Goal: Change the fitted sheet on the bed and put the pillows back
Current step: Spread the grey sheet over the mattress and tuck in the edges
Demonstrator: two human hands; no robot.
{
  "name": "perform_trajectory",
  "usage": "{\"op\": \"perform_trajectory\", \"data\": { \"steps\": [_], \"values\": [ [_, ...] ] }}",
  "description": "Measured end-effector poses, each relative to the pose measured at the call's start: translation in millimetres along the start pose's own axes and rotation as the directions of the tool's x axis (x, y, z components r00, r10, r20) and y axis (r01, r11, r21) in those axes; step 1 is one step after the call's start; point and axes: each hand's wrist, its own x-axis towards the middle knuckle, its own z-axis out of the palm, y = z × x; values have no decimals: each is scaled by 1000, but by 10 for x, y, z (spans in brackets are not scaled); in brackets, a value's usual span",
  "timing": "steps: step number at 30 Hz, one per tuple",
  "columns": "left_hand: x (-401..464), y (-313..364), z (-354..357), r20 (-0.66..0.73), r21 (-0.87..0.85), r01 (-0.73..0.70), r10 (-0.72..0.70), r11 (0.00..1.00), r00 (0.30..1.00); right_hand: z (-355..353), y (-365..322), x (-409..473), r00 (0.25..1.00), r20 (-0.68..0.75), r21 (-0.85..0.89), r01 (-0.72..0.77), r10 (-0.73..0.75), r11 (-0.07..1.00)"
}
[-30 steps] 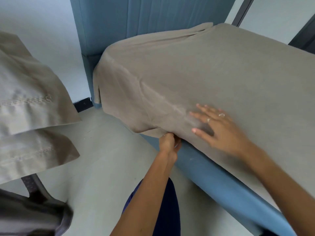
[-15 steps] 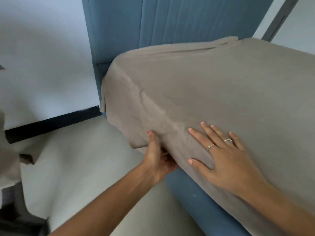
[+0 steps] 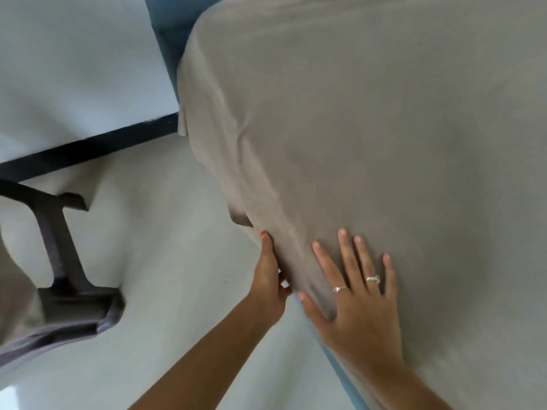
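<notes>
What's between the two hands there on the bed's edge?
In the head view, only a ridge of the taupe fitted sheet lies between the left hand and the right hand.

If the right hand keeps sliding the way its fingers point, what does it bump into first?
Probably nothing soon. The right hand lies flat on the sheet, fingers pointing up the bed. Ahead is only smooth sheet as far as the picture shows; depth is hard to judge.

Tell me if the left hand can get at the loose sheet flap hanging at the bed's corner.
Probably yes. The left hand already grips the sheet's side edge, and the flap hangs farther along that same side with only bare floor alongside.
</notes>
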Motion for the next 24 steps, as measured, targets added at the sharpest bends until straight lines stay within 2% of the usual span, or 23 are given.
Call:
{"op": "perform_trajectory", "data": {
  "steps": [2,6,11,16,18,20,22,24],
  "values": [
    [-56,42,93,-36,-8,16,-17,1000,999,-8,10,5,1000,13,-1,7,-7,1000],
    [46,-15,162,-105,81,-4,12,997,994,-14,21,27,999,30,-15,14,-13,1000],
    [283,-74,158,-96,128,44,-32,991,995,-14,37,20,999,37,-7,19,-19,1000],
    [140,80,145,-101,109,116,-105,987,989,-28,-19,61,996,83,-17,20,-18,1000],
    [-41,103,102,-98,51,143,-137,988,986,-93,-2,71,989,144,-32,35,-30,999],
    [-220,134,60,-157,45,95,-87,994,984,-192,-11,88,977,212,-33,28,-21,999],
    [-316,105,-1,-286,74,49,-26,996,958,-293,-39,132,958,284,-19,37,-31,999],
    [-363,67,-49,-340,91,31,2,995,940,-436,-13,299,950,303,24,74,-78,997]
  ]
}}
